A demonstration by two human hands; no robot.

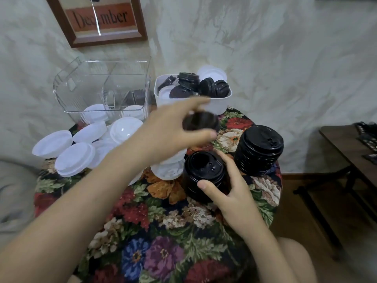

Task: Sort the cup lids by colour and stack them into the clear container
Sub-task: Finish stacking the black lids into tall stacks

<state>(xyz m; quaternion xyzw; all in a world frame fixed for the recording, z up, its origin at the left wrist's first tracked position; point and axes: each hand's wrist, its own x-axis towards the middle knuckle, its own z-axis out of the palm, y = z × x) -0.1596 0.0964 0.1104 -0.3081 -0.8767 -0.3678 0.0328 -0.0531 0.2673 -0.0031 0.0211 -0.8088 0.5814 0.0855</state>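
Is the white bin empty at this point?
Not empty: black lids and a few white lids lie piled in the white bin, reaching above its rim.

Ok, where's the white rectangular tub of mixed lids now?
In the head view the white rectangular tub sits at the far edge of the table, right of the clear plastic container, beyond the left hand.

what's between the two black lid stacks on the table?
Head view: only the right hand, its fingers curled round the nearer stack, plus floral cloth; taller stack stands apart.
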